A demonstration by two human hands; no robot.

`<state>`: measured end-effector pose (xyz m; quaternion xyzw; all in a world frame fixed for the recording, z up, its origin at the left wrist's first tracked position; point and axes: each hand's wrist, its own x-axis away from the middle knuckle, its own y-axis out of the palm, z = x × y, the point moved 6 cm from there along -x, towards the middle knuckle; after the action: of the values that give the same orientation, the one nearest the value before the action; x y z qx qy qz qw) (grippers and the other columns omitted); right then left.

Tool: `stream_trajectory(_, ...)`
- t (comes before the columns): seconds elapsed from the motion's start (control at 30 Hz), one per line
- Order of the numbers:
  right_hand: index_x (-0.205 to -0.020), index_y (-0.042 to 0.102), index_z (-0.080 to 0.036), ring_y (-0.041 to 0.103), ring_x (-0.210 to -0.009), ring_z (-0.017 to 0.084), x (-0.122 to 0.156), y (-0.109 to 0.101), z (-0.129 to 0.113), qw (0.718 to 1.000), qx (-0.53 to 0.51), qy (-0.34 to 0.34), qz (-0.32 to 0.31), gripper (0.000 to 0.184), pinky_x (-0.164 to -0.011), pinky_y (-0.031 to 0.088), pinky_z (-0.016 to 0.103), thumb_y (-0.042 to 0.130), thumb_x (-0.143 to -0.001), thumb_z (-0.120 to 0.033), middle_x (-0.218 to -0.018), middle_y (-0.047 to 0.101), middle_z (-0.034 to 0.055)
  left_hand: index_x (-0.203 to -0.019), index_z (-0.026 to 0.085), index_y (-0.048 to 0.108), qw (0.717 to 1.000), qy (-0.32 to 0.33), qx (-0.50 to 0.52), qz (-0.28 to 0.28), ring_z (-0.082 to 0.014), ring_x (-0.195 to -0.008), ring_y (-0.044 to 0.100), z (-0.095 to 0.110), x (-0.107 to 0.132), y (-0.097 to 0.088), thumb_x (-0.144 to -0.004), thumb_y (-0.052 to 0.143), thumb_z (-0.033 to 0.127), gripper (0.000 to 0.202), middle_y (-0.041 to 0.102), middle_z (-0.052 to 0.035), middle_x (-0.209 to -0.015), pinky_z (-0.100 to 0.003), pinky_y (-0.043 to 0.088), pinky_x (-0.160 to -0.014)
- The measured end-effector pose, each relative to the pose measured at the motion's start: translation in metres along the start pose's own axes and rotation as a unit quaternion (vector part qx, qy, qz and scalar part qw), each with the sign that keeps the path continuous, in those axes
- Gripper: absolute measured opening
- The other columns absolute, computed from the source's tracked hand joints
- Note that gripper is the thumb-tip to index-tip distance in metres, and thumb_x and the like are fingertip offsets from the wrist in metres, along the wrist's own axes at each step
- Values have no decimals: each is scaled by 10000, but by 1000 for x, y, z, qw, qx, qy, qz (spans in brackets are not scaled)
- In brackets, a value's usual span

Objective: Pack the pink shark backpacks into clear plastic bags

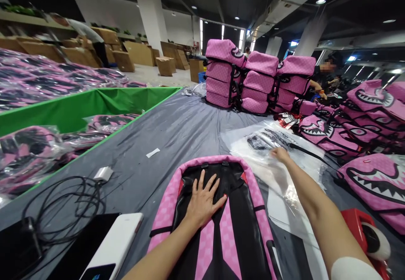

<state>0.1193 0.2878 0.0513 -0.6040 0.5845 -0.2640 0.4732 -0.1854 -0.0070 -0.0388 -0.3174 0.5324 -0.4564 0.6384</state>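
Observation:
A pink checkered backpack (232,242) lies in front of me with its black back panel and straps facing up. My left hand (202,197) rests flat on the upper part of that panel, fingers spread. Farther out on the right, my right hand (280,154) is closed, pinching at the top of a pile of clear plastic bags (249,157) with black print. The fingertips there are small and partly blurred. A black strap (311,152) lies beside the hand, running toward the pink bags on the right.
Stacked pink backpacks (224,73) stand at the back. More shark-mouth backpacks (376,179) pile up on the right, near a red tape dispenser (354,225). A white power bank (115,242) and black cables (63,204) lie left. A green-edged bin (85,103) holds wrapped bags. Co-workers are behind.

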Motion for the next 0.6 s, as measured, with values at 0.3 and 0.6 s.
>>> stream_trajectory(0.3,-851,676,-185,594,-770,195,5,-118,-124,967,-121,-187,120,408,-711,459,286,482,-934,-534,-809,673,54,-1442,219,564,989,53,113,76,-339,-1491,353,3,-4,-12,-980,519,442,516,529,-130,-1529,-582,287,-1200)
stream_trajectory(0.6,-991,742,-225,636,-833,195,203,-120,-147,875,-7,-483,-20,367,-772,466,326,430,-1068,-403,-927,720,96,-1086,199,685,546,-264,795,6,-293,-1078,688,54,-46,-50,-775,450,895,798,730,-144,-1158,-374,564,-774)
